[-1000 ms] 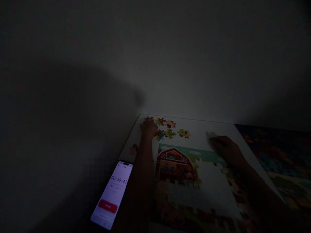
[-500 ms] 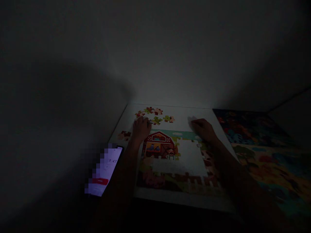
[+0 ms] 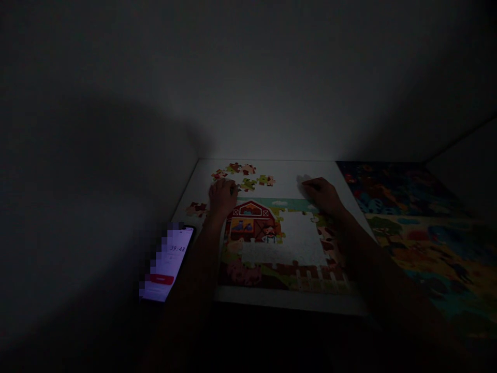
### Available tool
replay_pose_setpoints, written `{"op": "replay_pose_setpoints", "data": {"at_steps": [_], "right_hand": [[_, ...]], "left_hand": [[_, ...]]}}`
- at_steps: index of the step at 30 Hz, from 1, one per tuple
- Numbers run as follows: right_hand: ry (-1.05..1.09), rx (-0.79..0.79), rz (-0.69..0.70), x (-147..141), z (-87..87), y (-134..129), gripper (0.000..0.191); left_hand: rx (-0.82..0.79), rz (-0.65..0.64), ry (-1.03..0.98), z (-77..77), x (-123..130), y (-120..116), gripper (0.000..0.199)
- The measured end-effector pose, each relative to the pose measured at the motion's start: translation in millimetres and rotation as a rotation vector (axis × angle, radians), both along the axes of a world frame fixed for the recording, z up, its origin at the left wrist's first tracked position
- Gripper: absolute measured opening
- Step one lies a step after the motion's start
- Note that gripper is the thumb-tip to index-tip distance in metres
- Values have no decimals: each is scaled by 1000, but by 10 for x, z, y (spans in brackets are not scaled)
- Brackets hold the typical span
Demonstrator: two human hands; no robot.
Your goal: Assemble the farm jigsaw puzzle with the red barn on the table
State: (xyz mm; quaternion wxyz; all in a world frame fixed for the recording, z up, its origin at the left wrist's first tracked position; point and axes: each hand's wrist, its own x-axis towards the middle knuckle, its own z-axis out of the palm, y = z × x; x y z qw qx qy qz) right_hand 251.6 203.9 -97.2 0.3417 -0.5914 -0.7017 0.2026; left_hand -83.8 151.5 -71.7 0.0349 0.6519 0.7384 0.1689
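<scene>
As my left grip point(image 3: 222, 199) curls by the loose puzzle pieces point(image 3: 243, 176) at twelve o'clock, I can't tell if it holds one; my open right grip point(image 3: 322, 196) rests by the barn puzzle point(image 3: 252, 223).

Red, white-trimmed barn point(image 3: 251, 223) on jigsaw puzzle point(image 3: 248, 273)

Jigsaw pieces point(image 3: 248, 176): printed cardboard, matt finish. White tabletop point(image 3: 287, 173): smooth, low sheen. Smartphone screen point(image 3: 171, 259): smooth, glossy glass.
</scene>
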Motion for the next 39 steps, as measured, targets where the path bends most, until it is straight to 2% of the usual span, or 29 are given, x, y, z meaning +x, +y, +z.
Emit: {"op": "replay_pose_setpoints", "data": {"at_steps": [9, 17, 23, 26, 32, 39], "right_hand": [[-12, -17, -18, 1, 20, -13, 33], [-76, -44, -38, -23, 85, -40, 32], [-104, -79, -41, -55, 133, -74, 31], [-145, -122, -45, -52, 146, -74, 34], [-188, -141, -53, -65, 174, -72, 42], [-194, -105, -38, -60, 167, -67, 32]], "left_hand": [[-15, -135, 15, 29, 217, -74, 35], [-29, -194, 44, 17, 358, -116, 41], [39, -363, 107, 3, 542, -238, 45], [85, -404, 107, -21, 610, -274, 44], [118, -548, 12, -28, 634, -256, 37], [140, -733, -70, -52, 645, -227, 27]]}}
